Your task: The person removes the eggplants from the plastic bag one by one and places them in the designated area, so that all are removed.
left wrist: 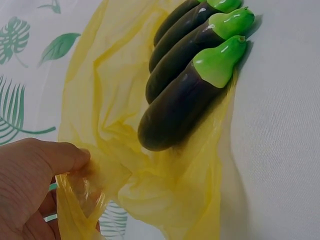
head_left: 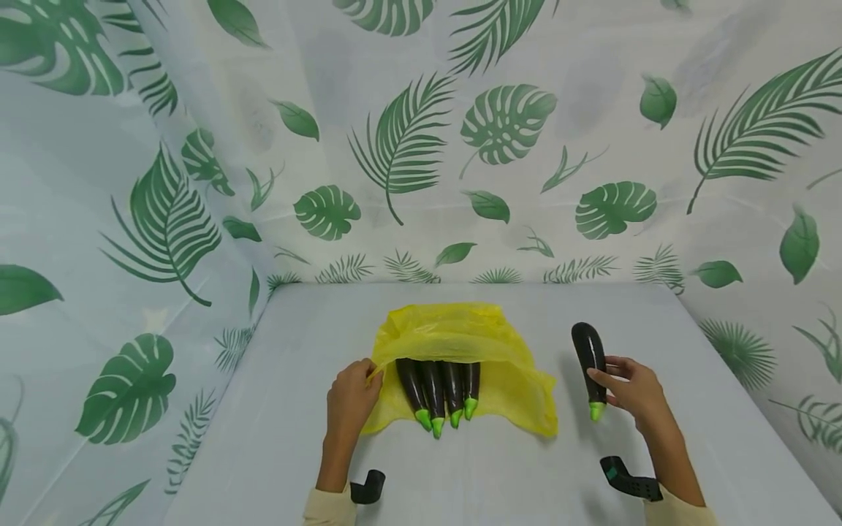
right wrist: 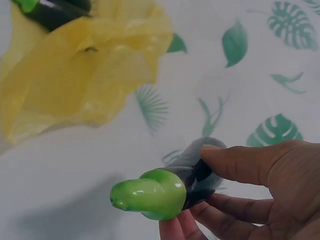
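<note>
A yellow plastic bag [head_left: 454, 329] lies with its mouth toward me, and several dark eggplants [head_left: 432, 391] rest side by side in its opening, green stem ends outward. My left hand [head_left: 354, 398] pinches the bag's left edge between thumb and fingers; in the left wrist view the thumb [left wrist: 75, 156] presses on the thin film. Off to the right of the bag, my right hand [head_left: 634, 387] holds one more eggplant [head_left: 588, 358] above the table, its green end pointing toward me. The right wrist view shows that eggplant's green cap [right wrist: 157, 192] in front of the thumb and fingers.
A white table [head_left: 296, 329] spreads under the bag. Behind it and at both sides hang white sheets with green leaf prints [head_left: 395, 146]. Black camera mounts [head_left: 630, 482] are worn at both wrists.
</note>
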The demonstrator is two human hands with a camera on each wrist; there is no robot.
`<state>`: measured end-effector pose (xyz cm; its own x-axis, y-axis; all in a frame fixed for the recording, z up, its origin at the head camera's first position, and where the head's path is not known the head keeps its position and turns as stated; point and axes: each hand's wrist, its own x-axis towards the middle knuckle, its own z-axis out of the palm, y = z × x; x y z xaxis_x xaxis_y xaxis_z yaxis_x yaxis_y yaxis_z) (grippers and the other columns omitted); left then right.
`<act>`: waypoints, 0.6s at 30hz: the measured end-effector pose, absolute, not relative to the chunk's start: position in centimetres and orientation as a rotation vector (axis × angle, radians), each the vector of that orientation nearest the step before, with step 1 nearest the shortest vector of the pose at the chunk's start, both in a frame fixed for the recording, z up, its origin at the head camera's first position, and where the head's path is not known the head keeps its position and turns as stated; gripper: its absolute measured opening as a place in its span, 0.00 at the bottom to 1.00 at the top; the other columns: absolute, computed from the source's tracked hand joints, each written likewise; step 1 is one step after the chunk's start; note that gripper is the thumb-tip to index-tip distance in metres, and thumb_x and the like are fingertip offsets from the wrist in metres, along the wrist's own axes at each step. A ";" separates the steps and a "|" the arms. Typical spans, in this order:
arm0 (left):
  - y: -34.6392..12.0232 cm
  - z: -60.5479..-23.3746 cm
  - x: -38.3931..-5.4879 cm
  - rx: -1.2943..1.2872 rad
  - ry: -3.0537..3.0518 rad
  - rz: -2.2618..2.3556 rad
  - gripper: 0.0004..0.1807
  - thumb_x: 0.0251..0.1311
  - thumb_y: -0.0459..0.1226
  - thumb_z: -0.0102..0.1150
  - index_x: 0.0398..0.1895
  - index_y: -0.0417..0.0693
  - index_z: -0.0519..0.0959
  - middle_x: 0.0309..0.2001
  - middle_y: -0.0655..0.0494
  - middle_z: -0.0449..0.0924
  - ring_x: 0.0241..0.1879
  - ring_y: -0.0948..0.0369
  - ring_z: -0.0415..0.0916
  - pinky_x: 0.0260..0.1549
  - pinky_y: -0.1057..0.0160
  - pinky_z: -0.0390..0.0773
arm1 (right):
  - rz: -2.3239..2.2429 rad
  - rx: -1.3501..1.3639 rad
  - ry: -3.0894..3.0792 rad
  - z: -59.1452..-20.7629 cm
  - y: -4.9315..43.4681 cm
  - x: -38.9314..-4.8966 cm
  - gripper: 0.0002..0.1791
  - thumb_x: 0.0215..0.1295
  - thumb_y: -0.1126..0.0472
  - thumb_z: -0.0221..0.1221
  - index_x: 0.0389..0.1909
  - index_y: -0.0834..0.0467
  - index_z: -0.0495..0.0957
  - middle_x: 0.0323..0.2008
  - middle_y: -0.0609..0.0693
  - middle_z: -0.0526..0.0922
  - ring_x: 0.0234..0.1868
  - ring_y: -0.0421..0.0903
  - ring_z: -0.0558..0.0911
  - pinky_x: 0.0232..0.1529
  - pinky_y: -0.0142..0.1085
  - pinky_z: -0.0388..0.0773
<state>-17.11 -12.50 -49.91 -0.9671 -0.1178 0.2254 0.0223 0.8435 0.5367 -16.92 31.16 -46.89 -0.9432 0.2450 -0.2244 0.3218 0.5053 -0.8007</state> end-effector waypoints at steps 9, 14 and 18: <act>-12.1 -49.8 -16.9 0.060 -2.765 -0.831 0.06 0.60 0.40 0.64 0.31 0.48 0.81 0.25 0.59 0.76 0.21 0.64 0.67 0.19 0.66 0.67 | -1.382 0.572 2.604 -48.7 31.6 -18.9 0.39 0.65 0.51 0.61 0.65 0.74 0.61 0.63 0.75 0.67 0.51 0.63 0.79 0.40 0.38 0.84; -11.9 -50.1 -17.0 0.056 -2.779 -0.851 0.06 0.61 0.40 0.63 0.32 0.48 0.81 0.24 0.60 0.75 0.20 0.65 0.65 0.18 0.66 0.65 | -1.392 0.600 2.593 -49.9 31.7 -20.1 0.39 0.64 0.51 0.62 0.65 0.74 0.61 0.63 0.75 0.66 0.57 0.67 0.75 0.42 0.41 0.83; -11.8 -50.2 -17.1 0.044 -2.768 -0.855 0.06 0.61 0.40 0.63 0.31 0.48 0.80 0.24 0.60 0.74 0.19 0.65 0.64 0.17 0.67 0.65 | -1.377 0.609 2.614 -50.3 31.4 -20.8 0.39 0.64 0.52 0.62 0.65 0.74 0.61 0.63 0.75 0.67 0.57 0.68 0.75 0.42 0.42 0.83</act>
